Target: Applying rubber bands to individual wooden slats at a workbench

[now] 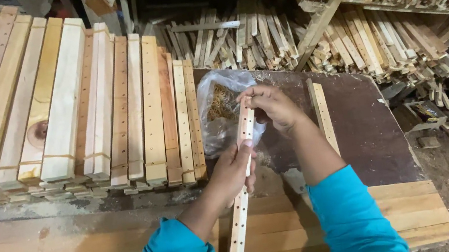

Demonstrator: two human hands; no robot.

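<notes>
While the left hand (233, 171) wraps the drilled wooden slat (243, 198) mid-length at frame centre, the right hand (271, 105) pinches its top end, beside a plastic bag (216, 107). Slat looks light, stiff, thin; likely best gripped mid-length. Stacked slats (59, 101) fill upper left.

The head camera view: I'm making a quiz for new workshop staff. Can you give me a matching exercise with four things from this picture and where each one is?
Things:
1. drilled wooden slat
2. plastic bag
3. stack of drilled boards
4. lone slat

Places:
A. lying flat on the dark board, right of the right hand
B. piled on the left of the bench
C. held in both hands, left hand at the middle, right hand at the top
D. behind the held slat, beside the stack

Pairs: 1-C, 2-D, 3-B, 4-A
</notes>
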